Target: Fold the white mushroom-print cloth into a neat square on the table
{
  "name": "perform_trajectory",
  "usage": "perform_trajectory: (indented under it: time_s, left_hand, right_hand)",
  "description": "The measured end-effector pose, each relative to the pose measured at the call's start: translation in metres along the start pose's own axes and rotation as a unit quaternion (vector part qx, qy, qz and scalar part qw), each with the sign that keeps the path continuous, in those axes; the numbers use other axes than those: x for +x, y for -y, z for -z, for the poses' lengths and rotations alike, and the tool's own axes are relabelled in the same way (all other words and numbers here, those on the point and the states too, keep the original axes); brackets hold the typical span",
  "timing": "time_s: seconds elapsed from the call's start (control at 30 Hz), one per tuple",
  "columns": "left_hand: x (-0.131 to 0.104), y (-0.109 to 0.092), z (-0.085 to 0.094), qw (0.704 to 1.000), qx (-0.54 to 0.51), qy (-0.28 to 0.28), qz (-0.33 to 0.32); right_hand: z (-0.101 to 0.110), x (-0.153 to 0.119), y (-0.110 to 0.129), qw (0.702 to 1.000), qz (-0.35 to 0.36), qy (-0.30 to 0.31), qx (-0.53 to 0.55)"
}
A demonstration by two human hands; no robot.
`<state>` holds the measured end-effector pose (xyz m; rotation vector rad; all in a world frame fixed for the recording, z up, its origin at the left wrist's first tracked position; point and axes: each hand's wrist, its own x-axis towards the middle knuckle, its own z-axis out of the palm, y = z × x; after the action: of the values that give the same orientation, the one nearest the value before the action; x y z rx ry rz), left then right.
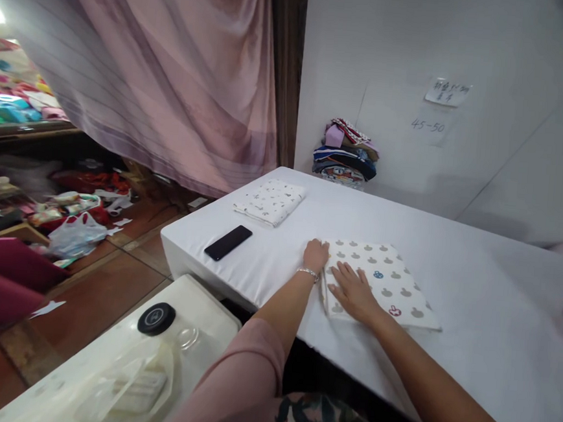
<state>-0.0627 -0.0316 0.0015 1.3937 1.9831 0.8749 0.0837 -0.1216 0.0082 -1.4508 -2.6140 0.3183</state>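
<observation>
A folded white cloth [378, 277] printed with grey shapes, one blue and one red, lies flat on the white-covered table [479, 298]. My left hand [316, 255], with a bracelet at the wrist, is at the cloth's far left corner, its fingers curled against the edge. Across the cloth's left part my right hand [353, 291] rests palm down with its fingers spread. To the left lie a second folded white cloth [271, 200] with small dark prints and a black phone [229, 242].
A stack of folded fabric [347, 154] stands by the wall behind the table. At the lower left, a white surface [79, 364] holds a round black lid [156, 319] and a clear plastic bag [135, 388]. A pink curtain [190, 67] hangs at the back left.
</observation>
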Motion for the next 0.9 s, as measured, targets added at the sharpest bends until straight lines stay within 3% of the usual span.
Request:
perform_trajectory:
  time_s: [0.2, 0.33, 0.4, 0.5, 0.57, 0.67, 0.8, 0.9]
  left_hand:
    - [0.006, 0.002, 0.001, 1.000, 0.002, 0.005, 0.000]
    - [0.005, -0.005, 0.007, 1.000, 0.008, 0.013, 0.001]
    - [0.000, -0.011, 0.009, 0.998, 0.032, -0.021, -0.041]
    - [-0.010, -0.020, 0.008, 0.982, 0.080, -0.052, -0.161]
    - [-0.015, -0.022, 0.005, 0.973, 0.106, 0.000, -0.205]
    - [-0.016, -0.016, -0.001, 0.970, 0.123, 0.086, -0.192]
    - [-0.013, -0.007, -0.007, 0.970, 0.124, 0.082, -0.190]
    - [-0.014, -0.006, -0.008, 0.971, 0.125, 0.061, -0.197]
  right_hand:
    - [-0.001, -0.008, 0.024, 1.000, 0.027, 0.014, -0.001]
    - [-0.001, -0.010, 0.027, 1.000, 0.021, 0.019, -0.007]
    - [0.000, -0.009, 0.025, 1.000, 0.023, 0.020, -0.004]
    - [0.002, -0.007, 0.024, 1.000, 0.024, 0.016, -0.002]
    - [0.002, -0.007, 0.026, 1.000, 0.023, 0.012, 0.001]
    - [0.000, -0.015, 0.036, 1.000, 0.006, 0.010, 0.014]
    - [0.000, -0.039, 0.047, 0.997, 0.047, 0.021, 0.054]
    - [0.009, -0.055, 0.028, 0.992, 0.077, -0.005, 0.096]
